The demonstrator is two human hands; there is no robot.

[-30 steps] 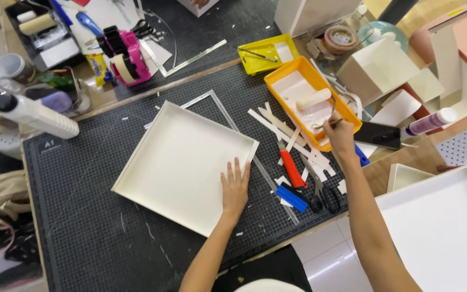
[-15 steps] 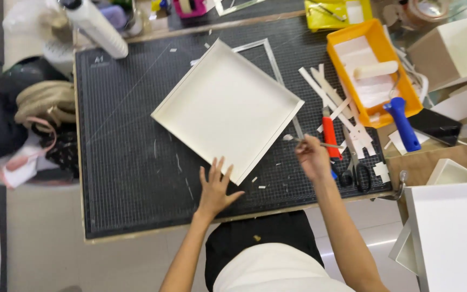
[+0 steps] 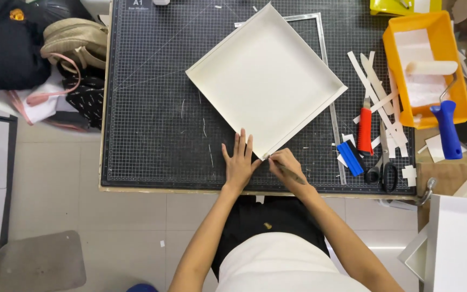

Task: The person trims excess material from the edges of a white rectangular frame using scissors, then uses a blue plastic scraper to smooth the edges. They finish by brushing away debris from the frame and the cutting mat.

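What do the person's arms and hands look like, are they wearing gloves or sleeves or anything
Both arms are bare from the hands up as far as they show: no long sleeves, no gloves. The left hand and the right hand show no rings, watch or bracelet that I can make out. The person wears a white top over dark trousers.
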